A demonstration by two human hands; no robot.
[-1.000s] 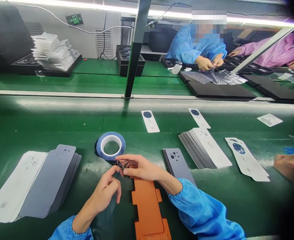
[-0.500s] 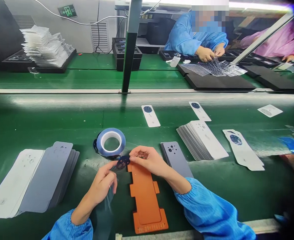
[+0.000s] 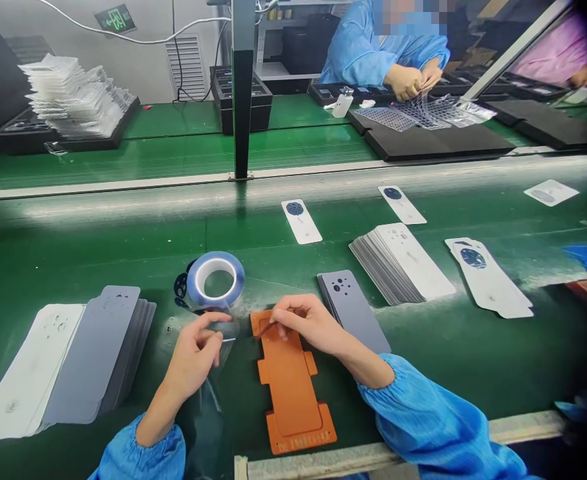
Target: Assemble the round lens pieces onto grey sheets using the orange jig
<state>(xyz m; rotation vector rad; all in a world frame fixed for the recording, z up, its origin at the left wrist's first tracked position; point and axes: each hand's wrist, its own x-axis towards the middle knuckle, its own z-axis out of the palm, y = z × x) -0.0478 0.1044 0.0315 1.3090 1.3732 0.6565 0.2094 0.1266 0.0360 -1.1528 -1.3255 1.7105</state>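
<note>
Head view: the nearer right hand (image 3: 306, 325) pinches a thin dark piece (image 3: 265, 329) at the 11 o'clock end of the orange fixture (image 3: 292, 387), long axis 11-to-5; left hand (image 3: 193, 353) at 9 o'clock, grip unclear.

At eleven o'clock a pale wall (image 3: 68, 30) carries a green exit sign (image 3: 116, 19) and a louvred vent (image 3: 186, 63). An upright post (image 3: 242, 100) stands just short of twelve, shelving (image 3: 273, 70) behind it. Between one and two, a metal strut (image 3: 516, 50) slants. Light glints along the green worktop's (image 3: 73, 233) far edge.
</note>
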